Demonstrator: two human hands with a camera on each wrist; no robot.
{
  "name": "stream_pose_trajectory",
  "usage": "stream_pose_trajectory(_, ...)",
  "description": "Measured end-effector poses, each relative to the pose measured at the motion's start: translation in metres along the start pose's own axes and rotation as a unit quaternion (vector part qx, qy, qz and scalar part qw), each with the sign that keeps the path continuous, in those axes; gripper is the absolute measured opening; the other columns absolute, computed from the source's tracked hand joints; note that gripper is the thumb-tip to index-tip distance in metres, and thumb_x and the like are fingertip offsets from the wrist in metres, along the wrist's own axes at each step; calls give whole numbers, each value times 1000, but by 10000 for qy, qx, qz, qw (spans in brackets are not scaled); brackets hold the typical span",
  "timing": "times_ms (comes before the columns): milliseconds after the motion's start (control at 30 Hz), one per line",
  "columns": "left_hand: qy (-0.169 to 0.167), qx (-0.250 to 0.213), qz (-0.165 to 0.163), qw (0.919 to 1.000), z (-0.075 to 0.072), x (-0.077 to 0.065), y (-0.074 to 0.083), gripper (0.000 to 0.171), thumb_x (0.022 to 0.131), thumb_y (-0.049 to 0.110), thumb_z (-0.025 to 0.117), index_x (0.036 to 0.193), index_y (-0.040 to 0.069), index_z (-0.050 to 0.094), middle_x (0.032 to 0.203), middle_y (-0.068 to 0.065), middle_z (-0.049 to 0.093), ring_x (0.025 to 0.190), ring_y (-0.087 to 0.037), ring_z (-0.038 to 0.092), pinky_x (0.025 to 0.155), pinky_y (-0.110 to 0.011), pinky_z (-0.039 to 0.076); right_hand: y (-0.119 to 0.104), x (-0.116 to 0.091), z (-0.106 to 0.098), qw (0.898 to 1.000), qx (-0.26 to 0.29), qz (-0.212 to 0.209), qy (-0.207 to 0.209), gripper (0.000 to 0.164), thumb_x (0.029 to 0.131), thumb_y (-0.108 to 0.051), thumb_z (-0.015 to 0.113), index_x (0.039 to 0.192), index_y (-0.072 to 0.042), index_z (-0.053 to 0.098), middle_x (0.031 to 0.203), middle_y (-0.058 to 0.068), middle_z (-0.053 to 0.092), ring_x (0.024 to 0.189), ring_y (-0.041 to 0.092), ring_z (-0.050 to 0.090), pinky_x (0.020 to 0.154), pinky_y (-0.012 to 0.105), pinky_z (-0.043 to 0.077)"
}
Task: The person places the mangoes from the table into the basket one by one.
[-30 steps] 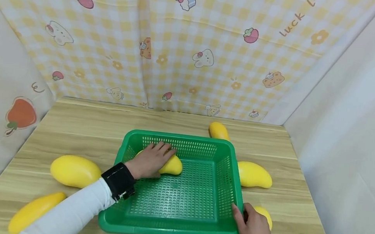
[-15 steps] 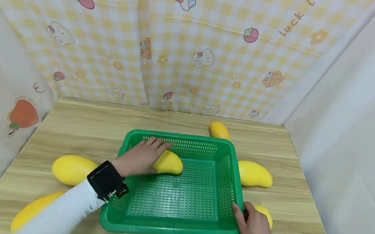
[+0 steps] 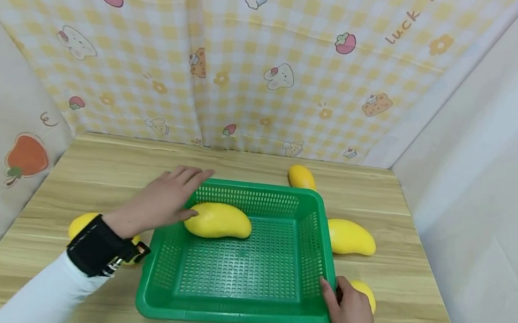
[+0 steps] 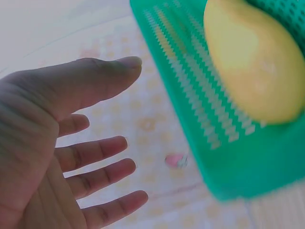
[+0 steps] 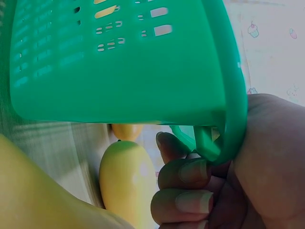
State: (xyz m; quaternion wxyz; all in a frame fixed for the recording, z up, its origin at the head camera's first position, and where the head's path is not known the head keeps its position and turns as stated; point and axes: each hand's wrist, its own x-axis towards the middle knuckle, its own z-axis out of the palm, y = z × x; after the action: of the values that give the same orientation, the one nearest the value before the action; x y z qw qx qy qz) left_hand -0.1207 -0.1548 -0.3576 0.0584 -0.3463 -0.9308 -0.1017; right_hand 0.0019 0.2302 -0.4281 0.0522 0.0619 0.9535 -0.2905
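Observation:
A yellow mango [image 3: 219,221] lies in the far left part of a green plastic basket [image 3: 232,320]. Over the basket's far left corner is my left hand [image 3: 159,198], fingers spread and holding nothing. In the left wrist view that hand [image 4: 95,143] shows its palm beside the basket, apart from the mango [image 4: 257,62]. My right hand [image 3: 353,318] grips the basket's rim at the near right corner. The right wrist view shows its fingers [image 5: 183,200] curled under the rim, thumb side hidden behind the basket [image 5: 143,81].
Right of the basket lie several mangoes, one at its side [image 3: 351,237] and a smaller mango [image 3: 302,177] behind the far corner. Another mango [image 3: 80,224] sits left, partly hidden by my left wrist. A patterned cloth [image 3: 250,74] hangs behind the wooden table [image 3: 109,159].
My left hand has let go of the mango in the basket and moved left and up to the basket's edge. The right hand keeps its grip on the rim.

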Motion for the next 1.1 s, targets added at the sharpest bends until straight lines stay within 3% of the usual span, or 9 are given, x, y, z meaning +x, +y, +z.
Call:
stream_pose_trajectory(200, 335, 3, -329, 9989, -17, -27, -19, 88, 74, 17, 83, 143, -2, 33, 127, -24, 49, 115, -41, 46, 85, -58, 44, 1, 0, 1, 10000, 32, -20, 36, 34, 98, -37, 54, 84, -7, 59, 58, -3, 43, 53, 11, 42, 48, 23, 35)
stream_pose_trajectory(433, 423, -57, -841, 9955, -21, -65, -38, 88, 73, 15, 82, 144, -2, 32, 124, -27, 48, 113, -44, 43, 83, -62, 41, 0, 0, 1, 10000, 43, -21, 11, 34, 98, -37, 53, 83, -7, 59, 57, -3, 43, 52, 11, 42, 48, 23, 35)
stream_pose_trajectory(800, 115, -71, -1487, 9888, -4, -125, -50, 92, 70, 18, 84, 142, -5, 33, 120, -29, 47, 104, -48, 45, 80, -61, 41, 1, 1, 1, 9999, 121, 52, 18, 34, 98, -37, 53, 85, -6, 60, 57, -2, 44, 51, 12, 43, 48, 23, 36)
stream_pose_trajectory(1100, -140, -72, -2337, 9722, 9, -152, -54, 88, 72, 26, 83, 138, -8, 37, 118, -36, 43, 102, -55, 41, 75, -64, 40, 0, 2, 2, 9999, 80, 96, -29, 35, 98, -38, 52, 85, -6, 59, 57, -2, 44, 52, 12, 43, 48, 23, 36)
